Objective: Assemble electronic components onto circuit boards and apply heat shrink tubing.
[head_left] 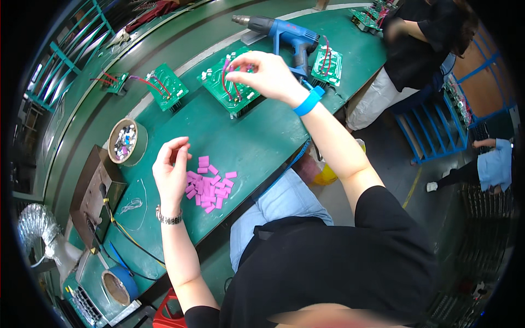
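At the middle circuit board [217, 87], my right hand [268, 76] is closed in a pinch by the top of a red wire [225, 85]. A short pink tube piece [226, 65] sits on that wire at my fingertips. My left hand [170, 169] hovers over the bench, fingers loosely curled and thumb apart, with nothing visible in it. Just right of it lies a loose pile of pink tube pieces [206, 188]. A blue heat gun [290, 35] rests behind my right hand.
More circuit boards with red wires, such as one on the left [167, 87] and one on the right [328, 65], line the green bench [257, 139]. A round tub of small parts [139, 150], a metal box [90, 199] and a blue tape roll [128, 284] stand left. A co-worker [421, 49] is at right.
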Available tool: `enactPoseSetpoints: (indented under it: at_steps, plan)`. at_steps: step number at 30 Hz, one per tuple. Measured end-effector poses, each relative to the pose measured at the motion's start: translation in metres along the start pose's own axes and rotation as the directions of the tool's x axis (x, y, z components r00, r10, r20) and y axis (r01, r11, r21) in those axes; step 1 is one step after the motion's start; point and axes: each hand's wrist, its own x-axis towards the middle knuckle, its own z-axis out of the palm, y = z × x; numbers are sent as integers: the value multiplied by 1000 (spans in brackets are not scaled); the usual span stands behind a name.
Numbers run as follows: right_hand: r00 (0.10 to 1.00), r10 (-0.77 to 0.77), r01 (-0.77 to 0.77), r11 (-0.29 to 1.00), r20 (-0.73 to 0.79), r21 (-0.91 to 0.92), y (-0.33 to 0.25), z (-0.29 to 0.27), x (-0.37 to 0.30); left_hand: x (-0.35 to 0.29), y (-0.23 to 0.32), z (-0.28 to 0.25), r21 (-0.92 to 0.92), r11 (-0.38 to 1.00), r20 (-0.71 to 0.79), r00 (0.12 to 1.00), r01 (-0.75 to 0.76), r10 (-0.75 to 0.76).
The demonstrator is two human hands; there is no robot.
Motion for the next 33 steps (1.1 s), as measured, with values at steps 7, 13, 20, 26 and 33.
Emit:
enactPoseSetpoints:
  at_steps: [7, 13, 20, 26, 33]
  plan:
    - [996, 6, 1, 997, 89, -78, -7, 1, 9, 3, 5, 5, 116, 992, 16, 999, -51, 49]
    - [984, 170, -165, 982, -48, 93, -4, -4, 13, 5, 3, 2, 90, 995, -6, 999, -46, 46]
    - [985, 109, -59, 942, -132, 331, -47, -53, 0, 3, 1, -1, 153, 986, -5, 998, -67, 69]
    - [953, 82, 131, 754, -290, 644, -68, -150, -61, 0, 3, 1, 148, 987, 6, 998, -57, 56]
    - [962, 196, -58, 825, -188, 562, -40, -263, -93, -1, 8, 10, 133, 989, 61, 997, -61, 53]
